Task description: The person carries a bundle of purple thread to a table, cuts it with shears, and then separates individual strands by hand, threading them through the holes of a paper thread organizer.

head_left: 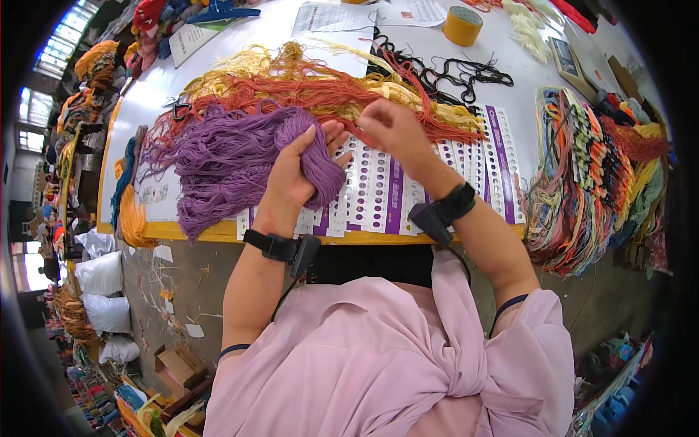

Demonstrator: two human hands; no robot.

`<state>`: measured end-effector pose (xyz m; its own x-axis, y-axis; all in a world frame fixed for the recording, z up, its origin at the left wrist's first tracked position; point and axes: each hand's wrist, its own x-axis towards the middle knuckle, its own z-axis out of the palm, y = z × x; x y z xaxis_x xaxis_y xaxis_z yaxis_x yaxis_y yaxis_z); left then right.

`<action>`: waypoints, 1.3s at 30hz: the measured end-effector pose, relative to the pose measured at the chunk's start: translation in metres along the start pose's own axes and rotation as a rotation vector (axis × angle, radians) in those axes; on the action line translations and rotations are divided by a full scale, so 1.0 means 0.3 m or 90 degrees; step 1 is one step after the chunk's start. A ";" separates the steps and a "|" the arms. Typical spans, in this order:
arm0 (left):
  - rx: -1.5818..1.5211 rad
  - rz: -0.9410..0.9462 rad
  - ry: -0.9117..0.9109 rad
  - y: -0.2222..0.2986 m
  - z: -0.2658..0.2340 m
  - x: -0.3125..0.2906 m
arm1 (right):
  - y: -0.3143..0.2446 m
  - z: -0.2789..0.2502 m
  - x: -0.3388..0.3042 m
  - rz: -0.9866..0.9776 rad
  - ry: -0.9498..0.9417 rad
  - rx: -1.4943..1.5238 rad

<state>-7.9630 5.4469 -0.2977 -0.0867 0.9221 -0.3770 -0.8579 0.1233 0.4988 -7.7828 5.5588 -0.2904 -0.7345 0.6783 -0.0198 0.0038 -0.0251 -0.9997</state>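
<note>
A thick hank of purple yarn [226, 164] lies across the left front of the table, its loose strands spread leftward. My left hand [293, 175], palm turned up, holds the looped right end, with the thumb along it and the fingertips showing beyond. Just to the right, my right hand [400, 135] is raised with its fingers bent and pinched together; whatever they hold is too small to tell. Behind both hands stretch rust-red yarn [255, 95] and yellow yarn [459, 113]. White-and-purple cards with punched holes [375, 189] lie beneath, along the table's front edge.
Black yarn [473, 73], a yellow tape roll [463, 28] and paper sheets [331, 18] lie farther back. Dark-handled scissors [180, 109] sit left of the rust-red yarn. Multicoloured skeins [575, 182] hang over the right edge, orange yarn [132, 215] over the left. White sacks [105, 313] stand lower left.
</note>
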 end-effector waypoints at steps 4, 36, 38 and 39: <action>0.017 -0.024 -0.037 -0.030 -0.007 -0.004 | 0.028 0.140 -0.035 0.089 -0.013 0.151; 0.179 0.087 0.012 -0.057 0.013 -0.067 | 0.051 0.133 -0.078 0.152 0.020 0.245; 0.183 0.090 0.015 -0.057 0.009 -0.067 | 0.045 0.129 -0.080 0.166 0.022 0.251; 0.182 0.089 0.015 -0.057 0.011 -0.069 | 0.043 0.126 -0.083 0.181 0.027 0.257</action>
<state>-7.9450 5.4269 -0.2959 -0.2086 0.9290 -0.3058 -0.6597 0.0971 0.7453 -7.7901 5.5137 -0.3023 -0.7148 0.6319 -0.2995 -0.0698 -0.4906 -0.8686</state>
